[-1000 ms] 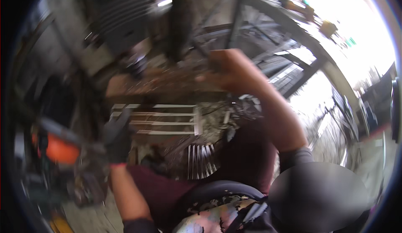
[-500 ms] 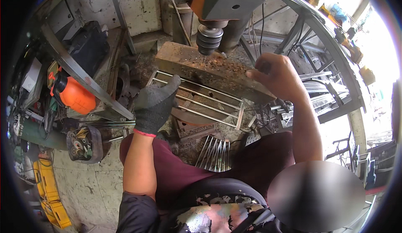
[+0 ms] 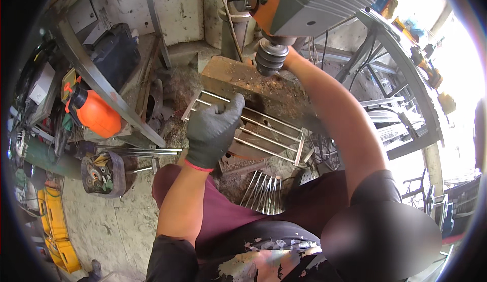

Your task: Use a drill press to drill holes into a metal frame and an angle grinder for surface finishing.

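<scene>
My left hand [image 3: 213, 132], in a dark grey glove with a pink cuff edge, is closed on the left part of a metal rack [image 3: 300, 147]. The rack has several shiny parallel rods between flat end bars, and it lies against the near side of a long brown block [image 3: 236, 74] strewn with chips. My thumb points up along the rods; the other fingers are partly hidden. Bare, my right hand [image 3: 291, 59] reaches over the block, behind the ribbed drill chuck [image 3: 271, 59]. The chuck hides most of its fingers, and what they touch does not show.
The orange and grey drill head [image 3: 314, 8] hangs above the block. An orange spray bottle [image 3: 99, 117] stands left, beside a steel frame post [image 3: 101, 79]. A tub of small parts [image 3: 104, 175] sits below it. More rods [image 3: 262, 193] lie between my knees. A grey metal frame [image 3: 401, 84] stands right.
My right hand has moved from the block's right end, leftward and away from me, to behind the chuck. My left hand stays on the rack. The whole view has shifted slightly.
</scene>
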Motion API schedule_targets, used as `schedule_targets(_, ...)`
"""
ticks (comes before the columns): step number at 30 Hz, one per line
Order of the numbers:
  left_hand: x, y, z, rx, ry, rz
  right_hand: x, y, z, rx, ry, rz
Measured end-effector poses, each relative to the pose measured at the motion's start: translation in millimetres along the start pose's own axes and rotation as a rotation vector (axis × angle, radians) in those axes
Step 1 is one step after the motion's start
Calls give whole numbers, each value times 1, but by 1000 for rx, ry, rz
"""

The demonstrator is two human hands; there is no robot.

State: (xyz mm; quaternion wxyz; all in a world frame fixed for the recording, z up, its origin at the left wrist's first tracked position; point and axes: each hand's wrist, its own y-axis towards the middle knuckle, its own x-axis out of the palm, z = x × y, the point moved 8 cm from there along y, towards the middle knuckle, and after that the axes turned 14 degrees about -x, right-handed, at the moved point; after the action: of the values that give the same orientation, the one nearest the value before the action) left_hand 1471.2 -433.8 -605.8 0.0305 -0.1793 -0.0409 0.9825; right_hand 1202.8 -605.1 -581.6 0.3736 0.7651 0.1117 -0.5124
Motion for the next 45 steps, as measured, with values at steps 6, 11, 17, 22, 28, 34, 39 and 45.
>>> schedule_targets(6,5,5,15,470,96,11,23,27,-24,330,-218,-220)
schedule_targets(11,8,21,9,321,73,-15,1,29,-40,420,-231,-300)
schedule_targets(17,5,20,10,195,-95,-19,-24,-13,51,371,-336,-307)
schedule_targets(22,-10,21,8,318,-102,71,-57,-165,123,434,-540,-809)
schedule_targets(28,-22,9,17,473,15,147,-74,-355,44,657,-214,-401)
schedule_targets(34,-6,-1,24,462,-76,144,-56,-518,-9,774,-348,-548)
schedule_targets(39,8,0,24,463,-284,151,-64,-592,-15,974,-73,-361)
schedule_targets(45,-5,9,45,381,-638,-79,-76,-570,-42,1059,39,-303)
